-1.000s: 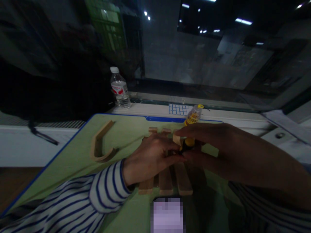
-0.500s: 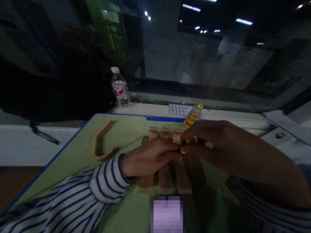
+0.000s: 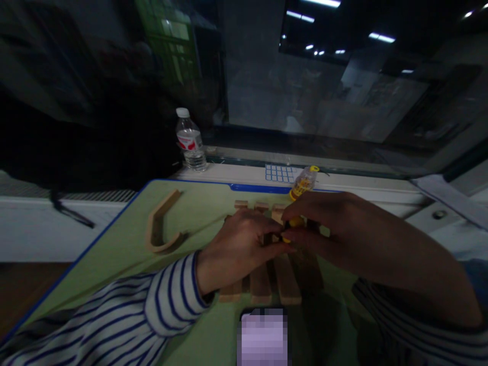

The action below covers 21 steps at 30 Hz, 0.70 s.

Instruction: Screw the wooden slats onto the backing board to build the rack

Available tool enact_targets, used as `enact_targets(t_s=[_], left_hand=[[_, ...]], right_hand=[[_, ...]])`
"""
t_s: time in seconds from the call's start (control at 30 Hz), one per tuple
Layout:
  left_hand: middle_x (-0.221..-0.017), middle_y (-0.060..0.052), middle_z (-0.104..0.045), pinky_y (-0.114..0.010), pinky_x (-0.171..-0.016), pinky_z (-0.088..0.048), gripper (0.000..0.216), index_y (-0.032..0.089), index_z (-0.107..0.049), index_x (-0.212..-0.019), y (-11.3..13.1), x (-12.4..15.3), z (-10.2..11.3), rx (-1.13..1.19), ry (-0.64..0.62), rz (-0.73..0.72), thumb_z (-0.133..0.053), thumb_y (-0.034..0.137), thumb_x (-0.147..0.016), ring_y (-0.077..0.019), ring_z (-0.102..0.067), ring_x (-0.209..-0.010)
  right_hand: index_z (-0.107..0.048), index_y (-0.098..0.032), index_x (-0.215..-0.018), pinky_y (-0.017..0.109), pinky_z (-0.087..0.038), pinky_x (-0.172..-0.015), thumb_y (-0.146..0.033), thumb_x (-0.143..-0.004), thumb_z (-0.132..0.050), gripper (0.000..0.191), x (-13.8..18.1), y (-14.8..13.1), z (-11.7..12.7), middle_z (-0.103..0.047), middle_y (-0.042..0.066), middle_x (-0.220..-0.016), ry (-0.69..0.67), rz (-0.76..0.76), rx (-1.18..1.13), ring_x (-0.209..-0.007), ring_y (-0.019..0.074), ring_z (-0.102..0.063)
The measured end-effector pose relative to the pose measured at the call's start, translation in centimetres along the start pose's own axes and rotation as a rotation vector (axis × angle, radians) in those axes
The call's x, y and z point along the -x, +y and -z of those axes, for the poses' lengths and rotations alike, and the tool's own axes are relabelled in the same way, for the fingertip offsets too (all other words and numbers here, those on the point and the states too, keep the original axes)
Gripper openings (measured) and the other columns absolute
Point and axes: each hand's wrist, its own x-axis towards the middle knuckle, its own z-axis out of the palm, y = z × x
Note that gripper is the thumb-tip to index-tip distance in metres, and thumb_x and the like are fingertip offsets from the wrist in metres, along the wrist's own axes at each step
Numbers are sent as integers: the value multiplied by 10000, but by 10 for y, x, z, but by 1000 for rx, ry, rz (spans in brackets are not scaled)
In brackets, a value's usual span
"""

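Note:
A slatted wooden piece (image 3: 260, 288) with several parallel strips lies on the green tabletop, under my hands. My right hand (image 3: 339, 223) reaches in from the right, its thumb and fingers closed on a small yellow-and-black tool (image 3: 296, 221); its working end is hidden. From the left, my left hand (image 3: 238, 249) rests across the strips. Its thumb and index finger close in beside the tool, and what they grip there cannot be made out. Off to the left, apart from both hands, lies a curved wooden piece (image 3: 152, 226).
The green table (image 3: 122, 244) has a blue edge. Behind it on the sill stand a water bottle (image 3: 191, 145) and a small yellow-capped bottle (image 3: 304, 183), near a blue-gridded sheet (image 3: 280, 173). A phone-like object with a pixelated surface (image 3: 264, 338) lies at the front.
My left hand has shifted slightly, its knuckles raised and its thumb stretched further right beneath the tool. My right hand stays on the tool, almost in place.

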Motion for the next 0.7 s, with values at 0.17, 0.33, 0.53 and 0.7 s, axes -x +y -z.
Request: enact_targets(t_s=[0.17, 0.33, 0.53, 0.7], left_hand=[[-807, -30, -714, -274, -733, -485, 207, 196, -719, -922, -1, 1, -1, -22, -13, -35, -570, 336, -888, -156, -636, -755], [-792, -31, -710, -258, -718, -495, 200, 183, -718, -875, -3, 0, 1, -6, -45, -39, -580, 327, -881, -153, -642, -750], [-872, -37, -710, -256, -762, -497, 196, 171, -697, -956, -5, 0, 5, 58, -134, -47, -537, 274, -910, -153, -648, -806], [-974, -53, -695, -278, -822, -487, 208, 170, -669, -1025, -6, -1, 6, 76, -203, -82, -487, 214, -934, -161, -635, -911]], right_hand=[[-602, -245, -1124, 289, -469, -817, -251, -897, -537, 237, 5, -6, 6, -677, 10, -1125, 12, 61, -34, -981, 164, -632], [-546, -286, -1270, 267, -476, -866, -105, -866, -530, 442, 8, -8, 10, -656, -4, -1214, 16, 108, -66, -1030, 145, -635], [-597, -298, -1187, 247, -460, -861, -132, -881, -535, 354, 3, -5, 5, -686, -36, -1145, 4, 75, -76, -1008, 123, -636], [-632, -282, -1064, 298, -464, -832, -221, -896, -536, 204, 1, -4, 3, -703, -26, -1029, 8, 29, -56, -932, 158, -646]])
